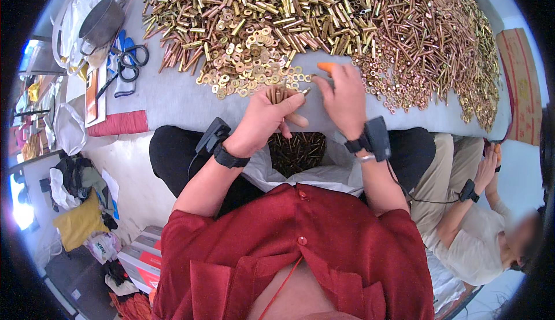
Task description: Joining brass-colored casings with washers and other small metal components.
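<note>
My left hand [269, 113] is closed around several slim brass-coloured metal rods [278, 94], bolts or sleeves, whose ends stick up past the fingers. One more short piece pokes out near its thumb tip. To its right, my right hand [342, 95] hovers over the table edge with thumb and index finger apart; an orange cover [327, 67] sits on the index fingertip. Nothing shows between those fingers. Just beyond both hands lie flat brass washers [245, 60] in a loose heap. Below them, between my knees, a white sack [260, 168] holds many dark brass-coloured pieces [298, 152].
Metal tubes [277, 8] pile across the far table, with thin rods [433, 37] and small nuts [399, 91] at right. Scissors [130, 63] and a metal pot [102, 22] lie at left. A co-worker [474, 233] sits at right, beside a cardboard piece [519, 86].
</note>
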`<action>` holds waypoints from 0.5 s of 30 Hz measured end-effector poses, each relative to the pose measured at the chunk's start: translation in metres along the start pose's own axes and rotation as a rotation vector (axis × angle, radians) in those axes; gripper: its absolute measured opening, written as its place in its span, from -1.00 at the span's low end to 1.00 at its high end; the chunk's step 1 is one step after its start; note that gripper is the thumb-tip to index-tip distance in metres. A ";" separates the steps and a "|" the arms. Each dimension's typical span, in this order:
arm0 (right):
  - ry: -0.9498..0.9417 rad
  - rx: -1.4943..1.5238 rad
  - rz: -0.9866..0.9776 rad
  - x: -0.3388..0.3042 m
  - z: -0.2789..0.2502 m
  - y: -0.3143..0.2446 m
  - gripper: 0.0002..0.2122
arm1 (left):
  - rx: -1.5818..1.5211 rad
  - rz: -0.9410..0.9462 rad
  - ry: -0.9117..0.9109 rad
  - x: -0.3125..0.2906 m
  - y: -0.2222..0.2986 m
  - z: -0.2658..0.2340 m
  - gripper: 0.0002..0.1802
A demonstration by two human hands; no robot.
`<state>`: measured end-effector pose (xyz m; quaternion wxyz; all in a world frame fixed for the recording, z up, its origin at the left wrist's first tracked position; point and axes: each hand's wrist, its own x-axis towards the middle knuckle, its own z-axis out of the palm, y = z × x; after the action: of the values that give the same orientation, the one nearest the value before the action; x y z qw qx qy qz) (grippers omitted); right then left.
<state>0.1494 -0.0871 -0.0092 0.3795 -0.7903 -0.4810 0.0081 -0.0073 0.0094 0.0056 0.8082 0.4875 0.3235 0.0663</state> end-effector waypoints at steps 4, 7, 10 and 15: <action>-0.029 -0.060 -0.112 0.001 0.012 0.008 -0.86 | -0.108 0.030 0.058 -0.003 0.005 -0.001 -0.75; -0.008 0.036 -0.022 -0.003 0.007 0.003 -0.87 | -0.101 0.004 0.058 -0.001 0.005 0.003 -0.72; -0.033 0.606 0.345 -0.016 0.004 -0.014 -0.90 | -0.057 -0.007 0.033 0.000 0.001 0.006 -0.72; -0.020 0.619 0.168 -0.025 0.004 -0.024 -0.93 | -0.063 0.013 -0.036 -0.001 0.001 0.005 -0.73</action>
<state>0.1166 -0.0977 -0.0061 0.5951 -0.6741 -0.3925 0.1932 -0.0048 0.0064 0.0087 0.8284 0.4649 0.3037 0.0730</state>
